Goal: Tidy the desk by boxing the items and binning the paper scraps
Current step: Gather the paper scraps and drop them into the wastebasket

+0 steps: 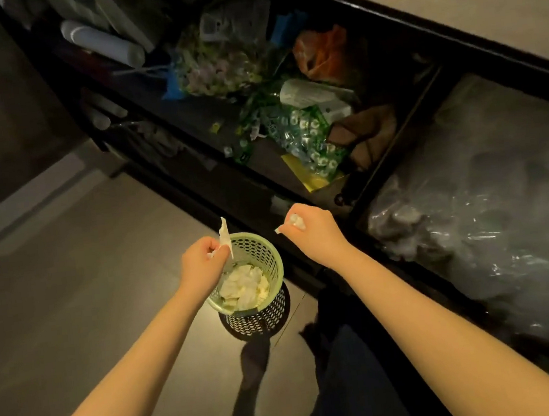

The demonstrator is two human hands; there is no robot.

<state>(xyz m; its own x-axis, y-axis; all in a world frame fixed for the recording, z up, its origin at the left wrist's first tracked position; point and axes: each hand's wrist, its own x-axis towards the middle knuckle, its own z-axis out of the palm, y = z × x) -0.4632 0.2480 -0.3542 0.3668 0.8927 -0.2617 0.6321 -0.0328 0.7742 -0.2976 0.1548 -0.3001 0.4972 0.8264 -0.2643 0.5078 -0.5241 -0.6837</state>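
Binning step — left hand [204, 260] pinches a paper strip [225, 235] over the bin [264, 253], right hand [310, 232] grips a crumpled scrap [297, 221] just beside it — next, release both inside.

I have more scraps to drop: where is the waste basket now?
In the head view the green perforated waste basket stands on the floor near the centre, partly under the left hand and in front of the dark shelf unit.
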